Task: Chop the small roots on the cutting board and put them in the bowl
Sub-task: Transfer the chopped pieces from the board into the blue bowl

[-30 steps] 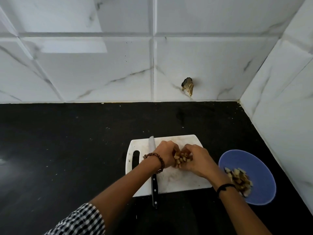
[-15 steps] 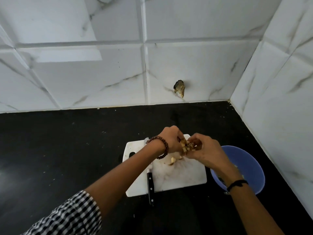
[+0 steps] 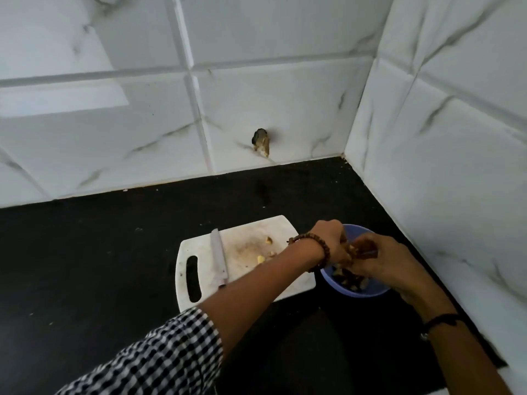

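Both my hands are cupped together over the blue bowl [image 3: 368, 292], with chopped root pieces [image 3: 350, 248] held between them. My left hand [image 3: 330, 240] wears a bead bracelet; my right hand [image 3: 382, 258] is beside it on the right. More chopped pieces [image 3: 346, 279] lie in the bowl below the hands. A few leftover pieces [image 3: 268, 240] stay on the white cutting board [image 3: 245, 252]. The knife [image 3: 218, 256] lies on the board's left part, its handle hidden under my left forearm.
The board and bowl sit on a black counter [image 3: 85, 252] in a corner of white marble-tiled walls. A small hole [image 3: 261, 141] breaks the back wall tile. The right wall runs close beside the bowl.
Both hands lifted the gathered pieces off the board and carried them right, over the bowl. A few pieces were left on the board. The knife stayed put.
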`<control>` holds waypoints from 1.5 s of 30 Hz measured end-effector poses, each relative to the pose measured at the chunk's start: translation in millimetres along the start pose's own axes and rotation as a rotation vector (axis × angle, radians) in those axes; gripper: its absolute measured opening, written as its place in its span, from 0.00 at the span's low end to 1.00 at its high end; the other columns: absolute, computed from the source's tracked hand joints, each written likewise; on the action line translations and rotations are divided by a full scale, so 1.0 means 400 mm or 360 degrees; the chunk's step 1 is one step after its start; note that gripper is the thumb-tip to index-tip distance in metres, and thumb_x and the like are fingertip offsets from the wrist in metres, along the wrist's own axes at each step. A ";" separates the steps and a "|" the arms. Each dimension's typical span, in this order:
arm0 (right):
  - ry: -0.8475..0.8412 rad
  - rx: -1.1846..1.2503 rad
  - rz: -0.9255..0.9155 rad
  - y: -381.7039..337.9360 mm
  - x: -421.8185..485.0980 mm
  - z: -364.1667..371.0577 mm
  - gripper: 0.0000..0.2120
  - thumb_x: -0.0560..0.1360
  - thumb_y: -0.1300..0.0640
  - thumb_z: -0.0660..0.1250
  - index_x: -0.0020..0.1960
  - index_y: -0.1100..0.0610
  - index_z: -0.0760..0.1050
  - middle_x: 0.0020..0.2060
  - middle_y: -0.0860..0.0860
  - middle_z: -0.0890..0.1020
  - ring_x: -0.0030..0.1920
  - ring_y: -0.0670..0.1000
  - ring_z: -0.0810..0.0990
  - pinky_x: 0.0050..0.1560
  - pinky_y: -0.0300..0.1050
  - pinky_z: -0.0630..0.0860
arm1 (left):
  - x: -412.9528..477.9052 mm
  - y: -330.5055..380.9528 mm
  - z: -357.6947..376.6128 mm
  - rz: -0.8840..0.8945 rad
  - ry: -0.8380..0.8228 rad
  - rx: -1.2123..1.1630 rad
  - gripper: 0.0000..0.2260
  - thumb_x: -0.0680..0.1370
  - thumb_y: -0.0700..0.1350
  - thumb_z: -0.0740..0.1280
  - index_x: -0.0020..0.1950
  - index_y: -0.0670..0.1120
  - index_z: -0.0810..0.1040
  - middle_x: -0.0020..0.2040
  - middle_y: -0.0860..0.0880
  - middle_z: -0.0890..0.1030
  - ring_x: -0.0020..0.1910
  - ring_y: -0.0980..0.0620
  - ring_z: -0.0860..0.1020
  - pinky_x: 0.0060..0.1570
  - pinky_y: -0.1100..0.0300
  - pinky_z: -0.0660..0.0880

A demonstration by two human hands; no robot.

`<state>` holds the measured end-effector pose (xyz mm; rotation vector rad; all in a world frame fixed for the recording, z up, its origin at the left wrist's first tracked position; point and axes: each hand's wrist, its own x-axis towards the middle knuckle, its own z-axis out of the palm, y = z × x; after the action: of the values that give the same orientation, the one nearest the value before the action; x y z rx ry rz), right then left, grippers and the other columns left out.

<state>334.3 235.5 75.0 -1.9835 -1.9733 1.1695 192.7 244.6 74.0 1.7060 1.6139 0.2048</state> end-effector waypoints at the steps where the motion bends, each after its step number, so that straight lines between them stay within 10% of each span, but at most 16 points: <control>1: 0.0002 -0.0011 0.0026 0.009 -0.001 0.002 0.17 0.72 0.58 0.75 0.61 0.53 0.78 0.57 0.53 0.82 0.60 0.55 0.79 0.65 0.55 0.75 | 0.000 0.003 0.013 0.0007 0.0003 0.0050 0.12 0.76 0.42 0.69 0.56 0.39 0.80 0.51 0.42 0.81 0.50 0.46 0.79 0.50 0.56 0.76; 17: 0.0066 -0.0212 -0.0366 -0.138 0.029 0.079 0.11 0.76 0.59 0.71 0.57 0.50 0.76 0.47 0.45 0.80 0.49 0.45 0.78 0.51 0.38 0.73 | -0.089 -0.145 -0.050 0.0041 0.0474 -0.0130 0.11 0.75 0.39 0.69 0.57 0.43 0.80 0.53 0.45 0.82 0.52 0.51 0.80 0.56 0.58 0.77; 30: -0.0270 -0.0851 -0.0813 -0.208 0.149 0.287 0.25 0.79 0.56 0.68 0.74 0.50 0.67 0.70 0.49 0.64 0.69 0.50 0.65 0.67 0.44 0.69 | -0.163 -0.380 -0.021 -0.0546 0.0313 0.0122 0.30 0.69 0.44 0.76 0.69 0.47 0.69 0.60 0.48 0.77 0.60 0.51 0.75 0.61 0.58 0.72; 45: -0.0292 -0.0708 -0.0688 -0.202 0.131 0.315 0.13 0.79 0.53 0.67 0.64 0.50 0.73 0.61 0.49 0.72 0.54 0.47 0.75 0.61 0.42 0.74 | -0.107 -0.388 0.000 -0.0412 0.0529 0.0090 0.15 0.70 0.41 0.74 0.56 0.46 0.80 0.50 0.47 0.82 0.50 0.50 0.80 0.54 0.55 0.78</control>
<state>189.4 240.1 11.0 -1.5056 -2.7723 0.8883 62.7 191.6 -5.1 1.5430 2.0840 0.3296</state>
